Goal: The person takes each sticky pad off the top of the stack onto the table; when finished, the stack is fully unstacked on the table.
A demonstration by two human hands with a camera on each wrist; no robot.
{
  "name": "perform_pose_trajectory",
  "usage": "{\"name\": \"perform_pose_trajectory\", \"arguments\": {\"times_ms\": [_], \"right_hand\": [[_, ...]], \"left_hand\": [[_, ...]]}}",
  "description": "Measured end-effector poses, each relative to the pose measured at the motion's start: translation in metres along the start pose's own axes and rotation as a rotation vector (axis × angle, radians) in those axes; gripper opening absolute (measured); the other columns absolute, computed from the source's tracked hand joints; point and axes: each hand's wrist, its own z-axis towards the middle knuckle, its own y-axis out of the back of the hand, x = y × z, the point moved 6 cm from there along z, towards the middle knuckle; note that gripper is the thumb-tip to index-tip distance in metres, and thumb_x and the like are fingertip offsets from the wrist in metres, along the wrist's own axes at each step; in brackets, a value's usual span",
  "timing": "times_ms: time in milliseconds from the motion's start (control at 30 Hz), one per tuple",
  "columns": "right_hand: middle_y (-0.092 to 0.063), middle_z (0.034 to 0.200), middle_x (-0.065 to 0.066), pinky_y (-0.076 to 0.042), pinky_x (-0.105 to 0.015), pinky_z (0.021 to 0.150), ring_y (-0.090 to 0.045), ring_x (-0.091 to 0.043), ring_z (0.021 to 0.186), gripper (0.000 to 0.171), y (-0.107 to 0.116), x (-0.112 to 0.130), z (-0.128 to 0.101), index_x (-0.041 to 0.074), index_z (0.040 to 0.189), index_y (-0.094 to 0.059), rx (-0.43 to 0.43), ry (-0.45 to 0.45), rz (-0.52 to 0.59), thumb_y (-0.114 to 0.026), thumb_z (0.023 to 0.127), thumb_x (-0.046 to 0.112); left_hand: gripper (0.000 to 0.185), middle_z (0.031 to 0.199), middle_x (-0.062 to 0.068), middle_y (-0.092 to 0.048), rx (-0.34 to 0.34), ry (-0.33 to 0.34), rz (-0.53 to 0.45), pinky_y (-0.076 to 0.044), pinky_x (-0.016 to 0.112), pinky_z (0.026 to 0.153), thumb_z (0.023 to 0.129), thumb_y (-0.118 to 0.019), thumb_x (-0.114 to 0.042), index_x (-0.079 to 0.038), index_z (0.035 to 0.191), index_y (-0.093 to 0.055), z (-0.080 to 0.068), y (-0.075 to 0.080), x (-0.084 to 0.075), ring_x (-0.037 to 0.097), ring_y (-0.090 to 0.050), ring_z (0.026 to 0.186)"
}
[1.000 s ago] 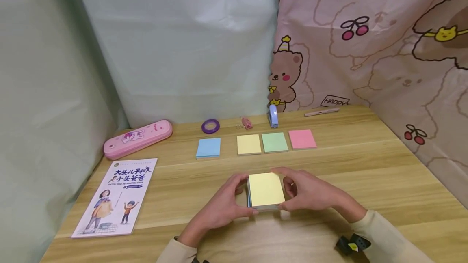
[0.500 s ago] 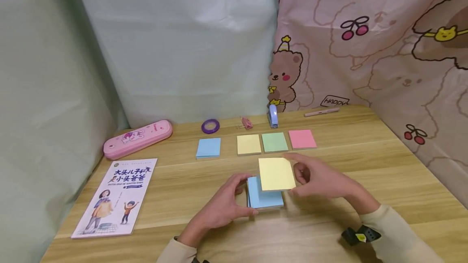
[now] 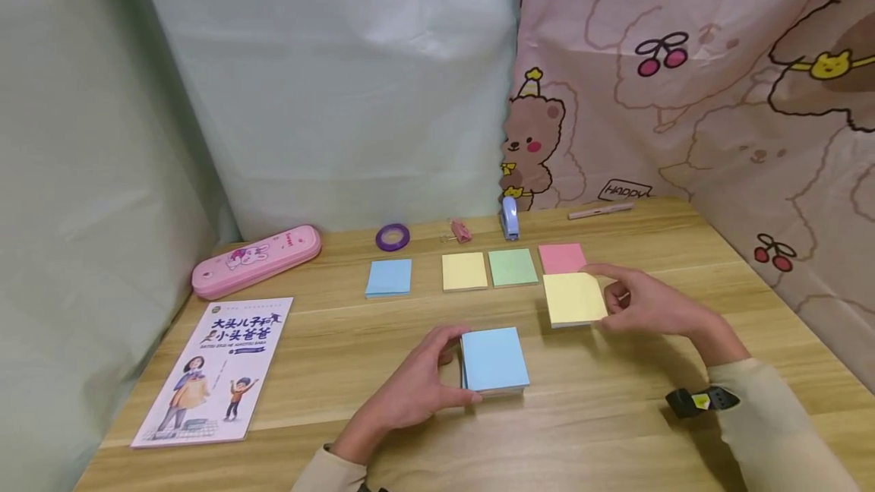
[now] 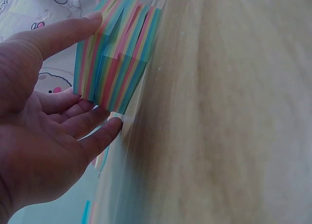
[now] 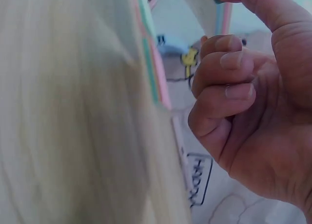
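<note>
The right hand (image 3: pixel 642 301), pinching the yellow pad (image 3: pixel 574 299), had carried it off the stack (image 4: pixel 119 58) toward the table's (image 3: pixel 752 332) right edge, uncovering a blue pad (image 3: pixel 494 357); the left hand (image 3: pixel 424 382) gripped the remainder.

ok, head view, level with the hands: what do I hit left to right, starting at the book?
Book → left hand → blue-topped stack → held yellow pad → right hand.
</note>
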Motion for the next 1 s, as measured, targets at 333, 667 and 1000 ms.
{"name": "perform_pose_trajectory", "arguments": {"times_ms": [333, 667, 1000], "right_hand": [[-0.052, 0.073, 0.0, -0.037, -0.022, 0.049, -0.045, -0.008, 0.06, 0.092, 0.0, -0.029, -0.002, 0.001, 0.16, -0.036, 0.066, -0.139, 0.058, -0.082, 0.08, 0.006], [-0.057, 0.076, -0.003, -0.039, -0.023, 0.051, -0.047, -0.011, 0.061, 0.097, -0.002, -0.037, -0.002, 0.005, 0.163, -0.033, 0.069, -0.207, 0.017, -0.083, 0.08, 0.01], [-0.074, 0.101, -0.012, -0.051, -0.026, 0.071, -0.064, -0.022, 0.087, 0.095, -0.007, -0.034, 0.002, 0.0, 0.162, -0.032, 0.084, -0.194, -0.04, -0.08, 0.08, 0.008]], "left_hand": [[0.085, 0.157, 0.015, -0.046, 0.0, -0.003, -0.003, -0.044, 0.051, 0.121, 0.082, -0.092, -0.018, -0.004, 0.152, -0.046, 0.0, 0.001, 0.0, 0.034, -0.046, 0.148], [0.086, 0.158, 0.016, -0.046, 0.009, -0.001, -0.001, -0.043, 0.051, 0.122, 0.083, -0.092, -0.019, -0.003, 0.152, -0.045, 0.001, 0.0, 0.0, 0.035, -0.046, 0.15], [0.086, 0.157, 0.016, -0.047, 0.003, -0.012, 0.004, -0.044, 0.05, 0.121, 0.082, -0.092, -0.019, -0.001, 0.153, -0.045, 0.001, 0.0, 0.001, 0.034, -0.046, 0.148]]}}
